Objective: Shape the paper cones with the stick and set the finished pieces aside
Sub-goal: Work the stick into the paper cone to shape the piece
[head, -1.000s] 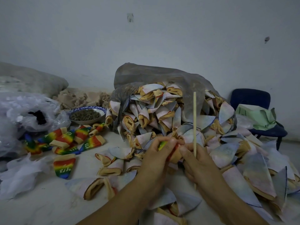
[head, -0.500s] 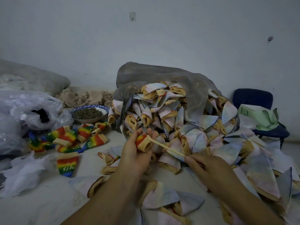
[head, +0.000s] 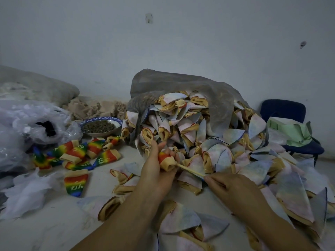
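1. Pale paper cones [head: 208,134] were heaped in a big pile spilling from a grey sack [head: 181,86]. The pile ran out past the right edge, and the front ones were cut off at the bottom.
2. White surface [head: 45,230] had open room only front-left, between the pile and crumpled clear plastic [head: 27,122].
3. Rainbow finished cones [head: 78,154] lay grouped left of the pile, near a bowl [head: 100,125].
4. Person's left hand [head: 155,173] gripped a rainbow cone [head: 165,160] just in front of the pile, mouth facing right.
5. Person's right hand [head: 233,189] pinched the stick [head: 190,170]. Its tip was at the cone's mouth and its rear end was hidden by the fingers.
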`<action>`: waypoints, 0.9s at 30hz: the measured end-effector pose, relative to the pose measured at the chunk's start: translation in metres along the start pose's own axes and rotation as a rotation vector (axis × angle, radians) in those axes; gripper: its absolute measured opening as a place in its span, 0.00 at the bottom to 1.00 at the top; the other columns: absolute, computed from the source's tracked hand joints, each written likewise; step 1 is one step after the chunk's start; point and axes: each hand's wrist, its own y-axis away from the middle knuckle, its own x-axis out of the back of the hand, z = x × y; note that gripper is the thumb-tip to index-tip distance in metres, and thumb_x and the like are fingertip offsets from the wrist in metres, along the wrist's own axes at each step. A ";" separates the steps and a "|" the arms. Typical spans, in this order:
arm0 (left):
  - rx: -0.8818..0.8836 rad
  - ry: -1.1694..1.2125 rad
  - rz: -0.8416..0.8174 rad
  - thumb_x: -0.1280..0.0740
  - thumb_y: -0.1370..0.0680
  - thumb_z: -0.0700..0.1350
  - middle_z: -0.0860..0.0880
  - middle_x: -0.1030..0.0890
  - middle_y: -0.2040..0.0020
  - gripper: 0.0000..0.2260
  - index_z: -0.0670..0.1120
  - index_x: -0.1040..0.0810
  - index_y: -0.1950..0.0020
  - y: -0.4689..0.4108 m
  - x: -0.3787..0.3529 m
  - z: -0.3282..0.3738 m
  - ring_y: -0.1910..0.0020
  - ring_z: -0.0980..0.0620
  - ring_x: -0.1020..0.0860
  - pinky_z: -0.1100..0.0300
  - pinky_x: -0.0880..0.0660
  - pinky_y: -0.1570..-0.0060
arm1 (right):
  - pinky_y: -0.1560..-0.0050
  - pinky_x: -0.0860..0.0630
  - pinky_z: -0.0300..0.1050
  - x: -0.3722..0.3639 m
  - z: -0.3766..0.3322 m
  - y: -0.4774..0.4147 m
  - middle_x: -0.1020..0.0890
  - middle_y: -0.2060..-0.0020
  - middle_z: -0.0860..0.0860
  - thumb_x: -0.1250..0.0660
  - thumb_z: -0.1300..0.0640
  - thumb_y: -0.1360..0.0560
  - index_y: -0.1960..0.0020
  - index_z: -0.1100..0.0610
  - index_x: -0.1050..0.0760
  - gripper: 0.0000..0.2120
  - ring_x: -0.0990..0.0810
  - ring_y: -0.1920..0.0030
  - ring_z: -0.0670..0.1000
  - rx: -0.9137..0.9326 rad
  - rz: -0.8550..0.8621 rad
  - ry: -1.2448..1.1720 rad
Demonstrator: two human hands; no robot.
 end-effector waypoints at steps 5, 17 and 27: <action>0.009 -0.038 -0.030 0.35 0.20 0.54 0.48 0.27 0.69 0.16 0.42 0.25 0.41 0.001 -0.001 -0.002 0.72 0.54 0.26 0.59 0.21 0.67 | 0.73 0.38 0.38 0.003 0.000 0.000 0.24 0.73 0.48 0.52 0.35 0.26 0.63 0.51 0.23 0.26 0.26 0.69 0.47 0.030 -0.014 -0.042; -0.024 0.015 0.004 0.35 0.21 0.55 0.50 0.27 0.68 0.16 0.43 0.24 0.43 -0.004 0.005 0.004 0.72 0.56 0.27 0.61 0.24 0.63 | 0.72 0.36 0.42 0.004 -0.003 0.001 0.24 0.73 0.47 0.58 0.31 0.30 0.60 0.50 0.21 0.33 0.26 0.69 0.46 0.053 -0.024 -0.058; -0.052 0.008 -0.010 0.35 0.20 0.50 0.49 0.27 0.69 0.11 0.43 0.25 0.55 0.000 -0.001 0.004 0.71 0.55 0.27 0.60 0.24 0.63 | 0.70 0.32 0.42 0.002 -0.006 0.003 0.22 0.71 0.45 0.54 0.34 0.27 0.60 0.49 0.22 0.27 0.24 0.68 0.46 0.033 0.014 -0.044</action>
